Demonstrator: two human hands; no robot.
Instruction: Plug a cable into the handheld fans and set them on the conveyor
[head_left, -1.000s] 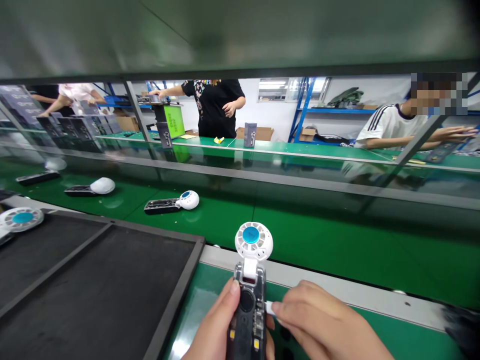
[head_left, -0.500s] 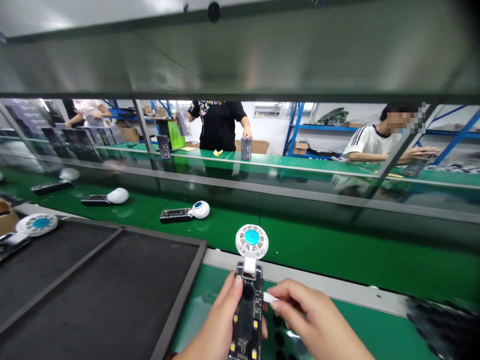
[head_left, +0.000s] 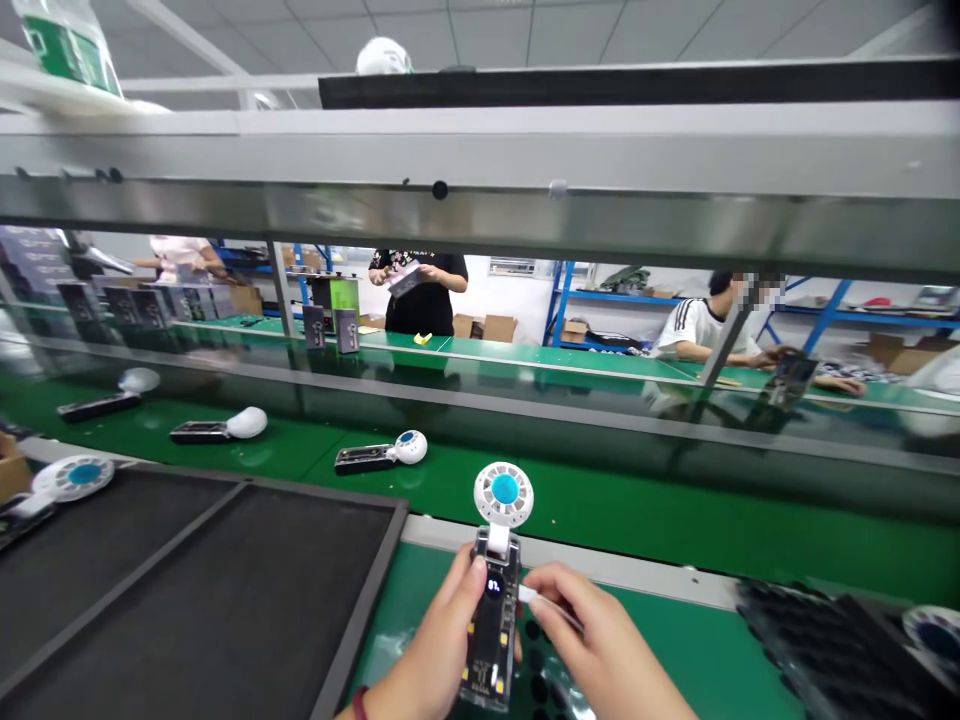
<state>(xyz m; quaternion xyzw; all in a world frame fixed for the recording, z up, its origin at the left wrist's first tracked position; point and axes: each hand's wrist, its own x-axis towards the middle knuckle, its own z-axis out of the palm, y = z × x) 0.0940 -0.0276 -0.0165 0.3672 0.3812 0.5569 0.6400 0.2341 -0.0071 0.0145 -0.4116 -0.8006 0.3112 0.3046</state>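
Observation:
My left hand (head_left: pixel 448 625) is wrapped round the dark, clear-cased body of a handheld fan (head_left: pixel 489 640), with the thumb on its front edge. Its white round head (head_left: pixel 504 494) with a blue centre points away from me. A small display on the body is lit with digits that look like 87. At the body's right side, the fingers of my right hand (head_left: pixel 592 625) pinch the white plug of a charging cable (head_left: pixel 528 594). The plug's tip meets the side of the case; how deep it sits cannot be made out.
More fans, such as this one (head_left: pixel 382 455), lie along the green conveyor belt (head_left: pixel 600 520) ahead. A black tray (head_left: pixel 210 600) is on my left, and black moulded trays (head_left: pixel 817 640) on my right. A metal shelf beam (head_left: pixel 480 215) crosses above. Co-workers handle boxes beyond the belt.
The fan's display was dark and is now lit. The plug has come in against the case. My view has tilted up, and a co-worker across the belt now holds a box in both hands.

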